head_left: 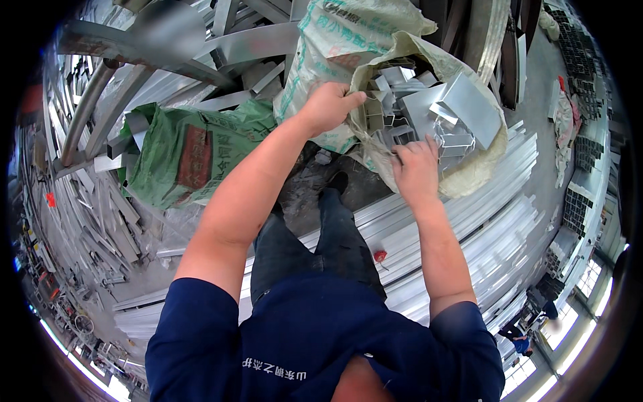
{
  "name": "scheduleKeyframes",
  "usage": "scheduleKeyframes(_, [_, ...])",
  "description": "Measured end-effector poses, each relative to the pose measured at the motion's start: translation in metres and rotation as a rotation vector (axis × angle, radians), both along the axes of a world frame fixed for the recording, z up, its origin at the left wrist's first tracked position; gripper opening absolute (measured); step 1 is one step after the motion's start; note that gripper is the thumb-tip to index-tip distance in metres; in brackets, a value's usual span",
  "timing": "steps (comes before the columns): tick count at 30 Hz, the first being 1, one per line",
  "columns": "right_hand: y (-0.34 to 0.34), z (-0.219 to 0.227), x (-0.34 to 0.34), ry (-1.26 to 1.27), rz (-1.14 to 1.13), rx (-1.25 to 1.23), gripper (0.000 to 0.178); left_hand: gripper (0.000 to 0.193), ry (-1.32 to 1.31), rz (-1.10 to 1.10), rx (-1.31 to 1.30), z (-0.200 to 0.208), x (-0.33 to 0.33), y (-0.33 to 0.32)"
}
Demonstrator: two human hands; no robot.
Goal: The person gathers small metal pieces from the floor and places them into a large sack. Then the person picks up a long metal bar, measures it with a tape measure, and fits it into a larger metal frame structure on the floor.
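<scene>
Left hand [327, 108]: pinches the left rim of an open off-white woven plastic sack [474, 177].
Right hand [416, 169]: curls at the near rim; cannot tell whether pinching anything.
Open sack: between and beyond the hands, holding angular silver metal offcuts [472, 110].
Left of left hand: green woven plastic sack [157, 161] with red panel [194, 157].

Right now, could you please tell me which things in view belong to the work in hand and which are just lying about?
In hand:
Open cream woven sack, left hand at its left rim, right hand at its near rim
Angular silvery metal offcuts inside it

Lying about:
Slumped green woven sack
Long straight silvery metal bars
Small red object
</scene>
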State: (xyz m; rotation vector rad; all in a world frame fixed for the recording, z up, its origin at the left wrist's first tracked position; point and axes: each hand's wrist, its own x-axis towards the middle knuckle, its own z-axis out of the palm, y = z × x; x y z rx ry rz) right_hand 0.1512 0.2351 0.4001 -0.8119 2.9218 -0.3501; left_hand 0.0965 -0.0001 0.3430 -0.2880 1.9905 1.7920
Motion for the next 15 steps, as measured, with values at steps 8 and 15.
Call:
scheduleKeyframes(8, [0.005, -0.012, 0.008, 0.091, -0.021, -0.032, 0.013, 0.029, -0.252, 0.321, 0.416, -0.070, 0.083, -0.080])
scheduleKeyframes(15, [-0.031, 0.008, 0.042, 0.171, -0.007, -0.108, 0.026, 0.031, -0.577, 0.186, -0.017, -0.234, 0.259, -0.119])
